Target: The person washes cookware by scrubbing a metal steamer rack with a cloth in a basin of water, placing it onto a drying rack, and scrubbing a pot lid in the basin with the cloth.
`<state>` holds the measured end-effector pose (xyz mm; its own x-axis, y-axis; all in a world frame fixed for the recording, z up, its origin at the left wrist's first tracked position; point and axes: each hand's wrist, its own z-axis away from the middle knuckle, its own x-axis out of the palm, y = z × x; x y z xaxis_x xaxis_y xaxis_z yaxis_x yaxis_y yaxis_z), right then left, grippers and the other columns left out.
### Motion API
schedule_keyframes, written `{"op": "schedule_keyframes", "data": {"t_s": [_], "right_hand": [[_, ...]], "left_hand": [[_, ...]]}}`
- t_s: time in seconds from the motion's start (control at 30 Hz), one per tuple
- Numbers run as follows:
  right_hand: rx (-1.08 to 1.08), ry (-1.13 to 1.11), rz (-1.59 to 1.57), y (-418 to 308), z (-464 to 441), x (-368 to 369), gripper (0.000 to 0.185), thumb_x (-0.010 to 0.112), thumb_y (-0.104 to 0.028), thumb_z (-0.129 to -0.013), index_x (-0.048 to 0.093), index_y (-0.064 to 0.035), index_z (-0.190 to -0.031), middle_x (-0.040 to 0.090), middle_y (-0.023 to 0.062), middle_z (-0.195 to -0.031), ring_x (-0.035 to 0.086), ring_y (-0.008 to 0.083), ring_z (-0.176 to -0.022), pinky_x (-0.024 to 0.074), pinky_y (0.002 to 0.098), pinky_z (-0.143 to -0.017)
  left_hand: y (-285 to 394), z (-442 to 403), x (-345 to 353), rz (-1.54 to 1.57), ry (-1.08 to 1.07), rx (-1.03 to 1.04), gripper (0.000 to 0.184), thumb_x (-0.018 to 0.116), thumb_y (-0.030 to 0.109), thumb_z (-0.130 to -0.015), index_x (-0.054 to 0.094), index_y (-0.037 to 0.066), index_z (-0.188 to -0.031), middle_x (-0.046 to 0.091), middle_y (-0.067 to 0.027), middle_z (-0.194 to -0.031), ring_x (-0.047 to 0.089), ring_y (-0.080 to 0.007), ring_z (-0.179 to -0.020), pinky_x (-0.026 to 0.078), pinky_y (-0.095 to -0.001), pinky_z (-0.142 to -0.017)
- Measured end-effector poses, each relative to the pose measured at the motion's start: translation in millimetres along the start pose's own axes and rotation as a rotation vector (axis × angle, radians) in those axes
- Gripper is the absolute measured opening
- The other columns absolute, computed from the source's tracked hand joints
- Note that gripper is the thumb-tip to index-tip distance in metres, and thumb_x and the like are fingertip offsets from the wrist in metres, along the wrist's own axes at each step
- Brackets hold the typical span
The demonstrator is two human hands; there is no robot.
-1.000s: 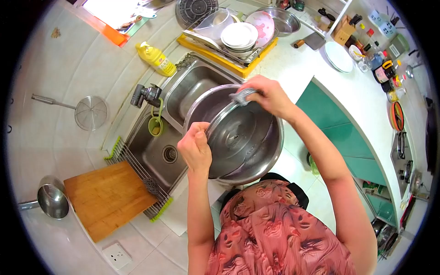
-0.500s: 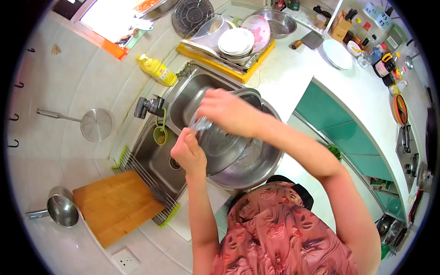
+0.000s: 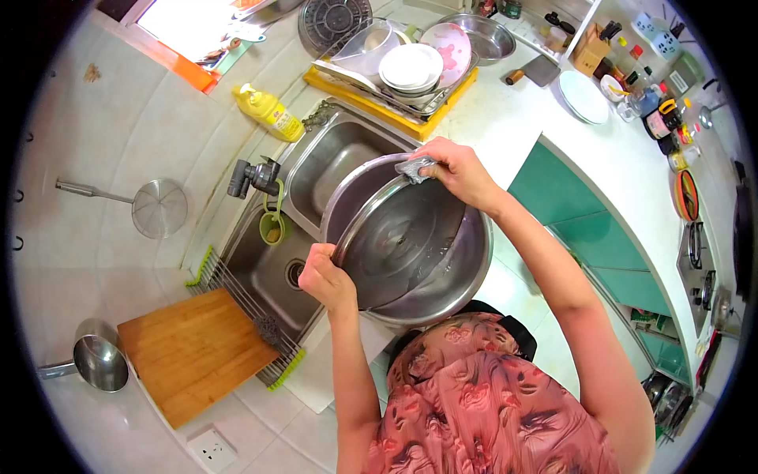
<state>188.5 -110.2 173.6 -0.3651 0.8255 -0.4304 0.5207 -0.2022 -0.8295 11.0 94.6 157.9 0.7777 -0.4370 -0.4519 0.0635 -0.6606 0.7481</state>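
Observation:
A large metal basin (image 3: 469, 288) stands at the counter's edge in front of the sink, with some water inside. Tilted within it is a round metal lid (image 3: 387, 237), wet and marked with concentric rings. My left hand (image 3: 327, 278) grips the lid's left rim, thumb and fingers closed on it. At the lid's upper rim, my right hand (image 3: 462, 172) pinches a crumpled light-grey cloth (image 3: 415, 169) against the edge. The lower part of the lid reaches down into the basin, where the water partly blurs its edge.
Behind the basin is a double sink (image 3: 347, 142) with a dark faucet (image 3: 254, 178). A wooden cutting board (image 3: 197, 351) lies on a rack at the left. A yellow detergent bottle (image 3: 270, 113) and a dish rack (image 3: 442, 122) stand along the back. A cleaver (image 3: 540, 71) rests on the counter.
My right hand has moved right, from near my left hand to the lid's upper rim, with the cloth. My left hand stays at the lid's left side, slightly lower.

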Motion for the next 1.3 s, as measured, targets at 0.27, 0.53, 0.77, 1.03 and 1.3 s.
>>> {"op": "schedule_keyframes", "data": {"t_s": [0.27,0.53,0.77,1.03,1.3], "right_hand": [[-0.494,-0.226,0.259,-58.3,-16.2,33.7,0.023,0.072,-0.007,-0.077,0.069,-0.0126,-0.1,0.066,0.0022,-0.094,0.06,0.0251,-0.097,0.0489,0.0396,-0.088],[0.155,-0.069,0.009,31.7,16.1,-17.0,0.028,0.071,-0.006,-0.083,0.069,-0.0059,-0.111,0.069,0.0129,-0.101,0.065,0.0295,-0.094,0.0505,0.0365,-0.087],[0.187,0.297,0.108,68.9,24.2,37.3,0.03,0.072,-0.008,-0.084,0.066,-0.0054,-0.113,0.069,0.0143,-0.103,0.065,0.0297,-0.094,0.0505,0.035,-0.085],[0.312,-0.279,0.943,109.9,121.7,85.3,0.027,0.06,-0.011,-0.085,0.061,-0.0076,-0.112,0.059,0.0134,-0.109,0.06,0.0308,-0.101,0.0535,0.0409,-0.084],[0.418,-0.274,0.569,119.9,139.7,105.8,0.032,0.065,-0.009,-0.081,0.061,-0.001,-0.112,0.059,0.0196,-0.118,0.059,0.0373,-0.11,0.0539,0.0453,-0.089]], "left_hand": [[-0.5,0.9,-1.2,0.004,-0.007,-0.157,0.07,0.028,0.046,-0.108,0.053,-0.003,-0.066,0.051,-0.0034,-0.061,0.046,-0.0159,-0.059,0.038,-0.0319,-0.06],[-20.1,7.9,-6.0,0.067,0.051,-0.159,0.063,0.032,0.041,-0.108,0.056,-0.002,-0.068,0.052,-0.0067,-0.058,0.048,-0.0189,-0.053,0.04,-0.0342,-0.056],[-7.9,-1.7,-17.8,0.064,-0.141,-0.237,0.052,0.044,0.037,-0.107,0.053,-0.003,-0.076,0.045,-0.0006,-0.062,0.04,-0.0111,-0.059,0.035,-0.0298,-0.056],[-11.8,-1.4,-31.2,0.334,-0.08,-0.47,0.052,0.046,0.045,-0.106,0.049,0.005,-0.073,0.04,0.0062,-0.065,0.034,-0.0049,-0.062,0.03,-0.0242,-0.056],[-8.0,4.3,-30.3,0.29,-0.089,-0.285,0.043,0.047,0.037,-0.107,0.063,-0.003,-0.108,0.063,-0.0002,-0.085,0.055,-0.0063,-0.077,0.045,-0.0236,-0.07]]}}
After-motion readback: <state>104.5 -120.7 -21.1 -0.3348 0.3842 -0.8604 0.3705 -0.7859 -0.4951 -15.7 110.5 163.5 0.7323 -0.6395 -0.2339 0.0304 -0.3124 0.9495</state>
